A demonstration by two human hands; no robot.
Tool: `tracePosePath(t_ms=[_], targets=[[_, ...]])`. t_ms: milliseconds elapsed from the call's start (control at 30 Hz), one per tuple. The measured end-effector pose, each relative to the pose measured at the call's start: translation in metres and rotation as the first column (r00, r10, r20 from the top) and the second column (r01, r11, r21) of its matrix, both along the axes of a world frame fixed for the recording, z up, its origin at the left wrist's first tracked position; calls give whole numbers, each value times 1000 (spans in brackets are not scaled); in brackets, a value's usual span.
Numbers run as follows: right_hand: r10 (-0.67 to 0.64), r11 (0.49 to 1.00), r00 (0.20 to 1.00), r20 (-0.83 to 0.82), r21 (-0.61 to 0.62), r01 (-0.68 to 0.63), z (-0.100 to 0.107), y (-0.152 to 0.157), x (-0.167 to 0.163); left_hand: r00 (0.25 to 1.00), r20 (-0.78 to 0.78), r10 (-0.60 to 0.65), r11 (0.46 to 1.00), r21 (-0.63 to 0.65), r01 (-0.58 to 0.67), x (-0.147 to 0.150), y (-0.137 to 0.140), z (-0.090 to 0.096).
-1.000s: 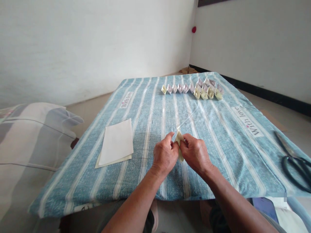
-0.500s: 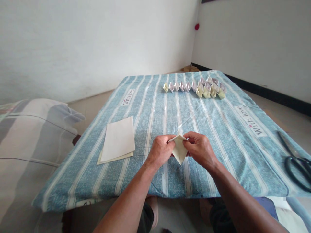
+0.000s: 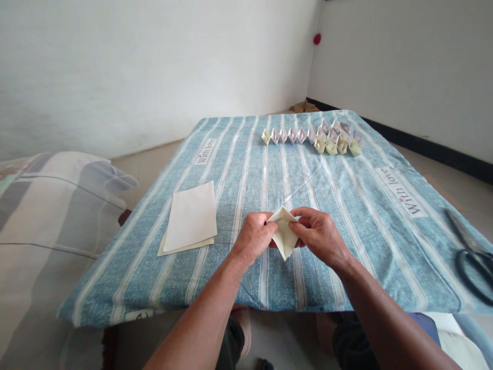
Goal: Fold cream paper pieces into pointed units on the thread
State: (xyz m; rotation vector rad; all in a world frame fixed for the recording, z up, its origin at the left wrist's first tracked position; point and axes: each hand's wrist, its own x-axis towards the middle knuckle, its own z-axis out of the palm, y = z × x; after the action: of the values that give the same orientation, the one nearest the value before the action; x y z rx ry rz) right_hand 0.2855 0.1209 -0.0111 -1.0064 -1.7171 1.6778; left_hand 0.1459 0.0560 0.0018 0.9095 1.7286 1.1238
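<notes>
Between my two hands is a pale yellow folded paper (image 3: 285,239), diamond-shaped, its lower point toward me and a crease or hollow along its middle. My left hand (image 3: 257,231) pinches its left side, thumb on top. My right hand (image 3: 318,231) grips the right side the same way, the thumb pressing on the near face. The fingers behind the paper are partly hidden. Both hands are just above the near part of the cloth-covered table.
Blank paper sheets (image 3: 192,216) lie stacked at the left. Several small folded paper boats (image 3: 301,136), yellowish and lilac, stand in rows at the far side. Scissors (image 3: 472,254) with black handles rest at the right edge. A striped blue cloth (image 3: 246,177) covers the table.
The folded paper's upper point has risen and its upper part is spread more open between my thumbs. Both hands keep their hold. The whole view has shifted slightly.
</notes>
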Motion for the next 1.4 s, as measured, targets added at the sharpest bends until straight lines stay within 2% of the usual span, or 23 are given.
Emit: tracePosePath(t_ms=[167, 433, 800, 1000, 1133, 1267, 1400], targets=[[-10, 999, 998, -61, -31, 8, 3, -1, -1, 1000, -19, -14, 999, 51, 15, -3, 0, -1], [-8, 998, 993, -119, -70, 0, 7, 0, 0, 1000, 15, 24, 998, 52, -25, -3, 1, 1], [1, 1000, 992, -129, -4, -2, 5, -1, 2, 997, 27, 75, 997, -5, -75, -1, 1, 4], [34, 992, 990, -139, 122, -17, 4, -3, 3, 988, 143, 54, 998, -52, -47, -4, -3, 3], [99, 973, 981, -166, 222, -61, 2, -3, 5, 982, 189, 12, 997, -80, 3, -7, -4, -3], [188, 931, 973, -131, 340, -134, 1, -2, 8, 978, 208, -27, 996, -76, 44, -8, -3, -6], [274, 867, 961, -23, 440, -236, 4, -1, 12, 980, 190, -59, 996, -60, 72, -7, -3, -6]])
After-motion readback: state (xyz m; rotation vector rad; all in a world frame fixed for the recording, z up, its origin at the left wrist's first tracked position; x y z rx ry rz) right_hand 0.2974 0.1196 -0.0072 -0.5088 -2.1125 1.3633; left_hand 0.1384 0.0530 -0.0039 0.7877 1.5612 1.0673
